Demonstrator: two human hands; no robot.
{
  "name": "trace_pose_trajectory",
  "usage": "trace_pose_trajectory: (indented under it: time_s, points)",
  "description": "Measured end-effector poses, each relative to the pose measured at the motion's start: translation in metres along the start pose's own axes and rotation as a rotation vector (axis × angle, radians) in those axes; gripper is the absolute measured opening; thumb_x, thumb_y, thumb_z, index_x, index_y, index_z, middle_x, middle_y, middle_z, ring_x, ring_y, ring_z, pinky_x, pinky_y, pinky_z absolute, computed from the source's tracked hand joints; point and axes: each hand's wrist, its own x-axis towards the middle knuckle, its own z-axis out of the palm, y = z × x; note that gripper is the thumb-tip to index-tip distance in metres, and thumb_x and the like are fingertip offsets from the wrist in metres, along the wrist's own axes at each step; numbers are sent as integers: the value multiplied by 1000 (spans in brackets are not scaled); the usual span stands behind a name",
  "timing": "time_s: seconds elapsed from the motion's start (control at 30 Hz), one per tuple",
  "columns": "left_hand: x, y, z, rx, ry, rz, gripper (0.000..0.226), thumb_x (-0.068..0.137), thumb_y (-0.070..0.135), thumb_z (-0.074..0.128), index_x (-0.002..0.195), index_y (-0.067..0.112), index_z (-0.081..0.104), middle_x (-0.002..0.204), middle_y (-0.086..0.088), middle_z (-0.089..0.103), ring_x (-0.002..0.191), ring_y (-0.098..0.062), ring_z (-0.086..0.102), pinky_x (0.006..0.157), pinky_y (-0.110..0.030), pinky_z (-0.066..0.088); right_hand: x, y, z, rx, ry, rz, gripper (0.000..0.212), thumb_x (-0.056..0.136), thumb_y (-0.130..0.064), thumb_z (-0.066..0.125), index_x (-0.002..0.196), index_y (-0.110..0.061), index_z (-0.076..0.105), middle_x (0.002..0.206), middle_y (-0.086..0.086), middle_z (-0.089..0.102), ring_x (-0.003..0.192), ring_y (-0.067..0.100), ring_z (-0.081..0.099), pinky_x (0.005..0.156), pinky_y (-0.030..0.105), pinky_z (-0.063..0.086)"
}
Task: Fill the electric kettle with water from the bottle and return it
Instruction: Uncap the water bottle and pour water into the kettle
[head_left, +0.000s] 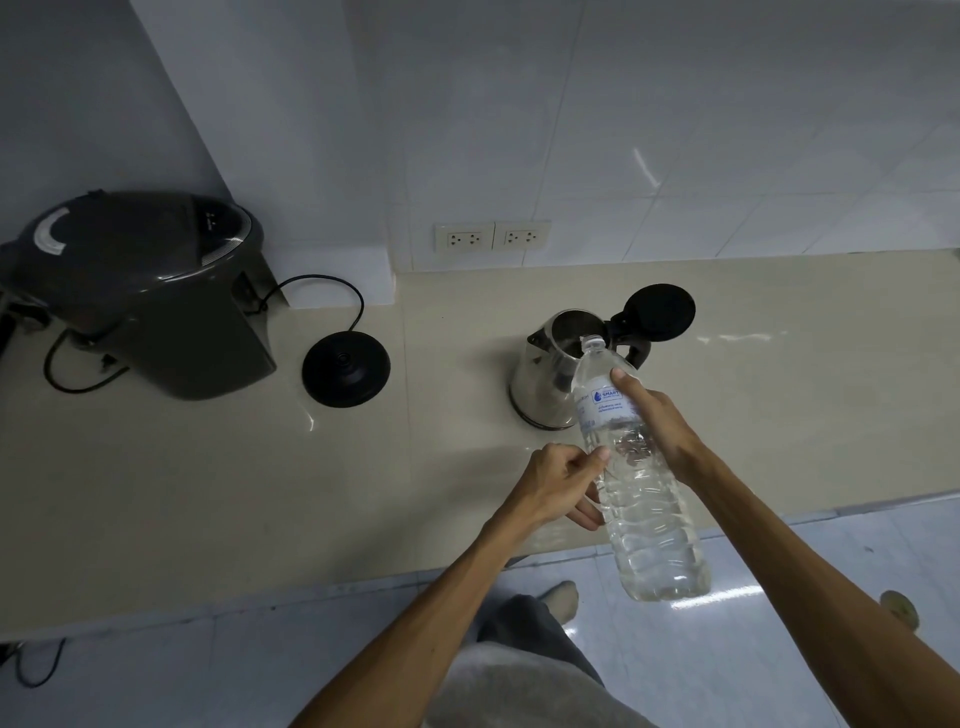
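Note:
A clear plastic water bottle (644, 499) with a white label is tilted, its uncapped neck pointing into the mouth of the steel kettle (543, 384). The kettle stands on the beige counter with its black lid (660, 312) flipped open to the right. My right hand (657, 415) grips the bottle's upper part at the label. My left hand (558, 486) supports the bottle's middle from the left, fingers curled against it. The kettle's round black base (345, 369) lies empty on the counter to the left, its cord running toward the wall.
A large dark grey appliance (150, 291) stands at the counter's left end. Two wall sockets (491, 236) sit above the counter behind the kettle. The counter's front edge (311, 590) runs below my hands; tiled floor and my foot show beneath.

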Motion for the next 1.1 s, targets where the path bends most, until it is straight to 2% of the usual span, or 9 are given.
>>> trace_pose_trajectory:
  time_s: [0.3, 0.4, 0.5, 0.57, 0.7, 0.83, 0.9, 1.03, 1.1]
  points:
    - [4, 0, 2, -23, -8, -13, 40, 103, 50, 60, 93, 12, 67, 72, -7, 78, 67, -38, 79, 59, -40, 67, 5, 3, -3, 17, -5, 12, 70, 93, -71, 51, 105, -6, 75, 90, 14, 81, 76, 28, 79, 66, 32, 60]
    - [6, -1, 3, -28, -23, -9, 43, 100, 53, 63, 94, 11, 67, 80, -14, 79, 67, -37, 80, 59, -40, 67, 6, 4, -4, 26, -6, 13, 72, 88, -74, 52, 104, -8, 75, 89, 12, 81, 77, 27, 80, 66, 31, 60]
    - [8, -4, 6, -37, -33, -2, 58, 89, 60, 73, 103, 4, 69, 92, -21, 80, 71, -38, 80, 63, -42, 67, 7, 6, -7, 33, 0, -13, 71, 87, -75, 54, 104, -9, 74, 88, 11, 81, 76, 25, 80, 61, 27, 59]
    - [10, -6, 8, -25, -25, -14, 66, 81, 63, 79, 108, 3, 69, 93, -17, 81, 71, -35, 81, 66, -44, 68, 8, 7, -8, 40, 12, -34, 67, 86, -74, 56, 102, -11, 74, 86, 9, 81, 74, 22, 79, 62, 26, 58]
    - [15, -4, 11, -12, -5, -26, 55, 76, 60, 85, 101, 15, 68, 84, -3, 82, 69, -28, 81, 64, -38, 67, 11, 6, -12, 38, 35, -85, 57, 87, -74, 58, 94, -19, 73, 80, 5, 80, 69, 16, 77, 62, 26, 56]
    - [22, 3, 15, -20, 32, -25, 54, 69, 57, 92, 100, 19, 69, 79, 6, 79, 69, -22, 80, 65, -36, 66, 15, 0, -20, 29, 66, -154, 57, 80, -77, 63, 96, -24, 71, 87, 6, 79, 77, 25, 78, 69, 39, 62]
    - [26, 4, 19, -11, 64, -9, 54, 66, 55, 93, 102, 21, 70, 79, 5, 77, 71, -20, 80, 68, -38, 67, 17, -3, -26, 10, 74, -199, 52, 79, -73, 65, 103, -28, 69, 94, 4, 80, 84, 24, 79, 76, 41, 64]
    - [36, 6, 29, 44, 132, 35, 59, 64, 52, 93, 111, 25, 71, 97, 3, 75, 84, -16, 78, 72, -41, 68, 14, -6, -41, -6, 88, -290, 50, 76, -65, 70, 113, -32, 65, 100, -8, 79, 90, 12, 78, 73, 26, 64]
    - [45, 9, 34, 76, 152, 44, 63, 61, 54, 93, 114, 28, 71, 103, 5, 74, 88, -15, 77, 77, -43, 67, 9, -5, -54, 10, 110, -341, 55, 76, -59, 73, 120, -26, 64, 104, -9, 77, 93, 11, 77, 74, 24, 63]
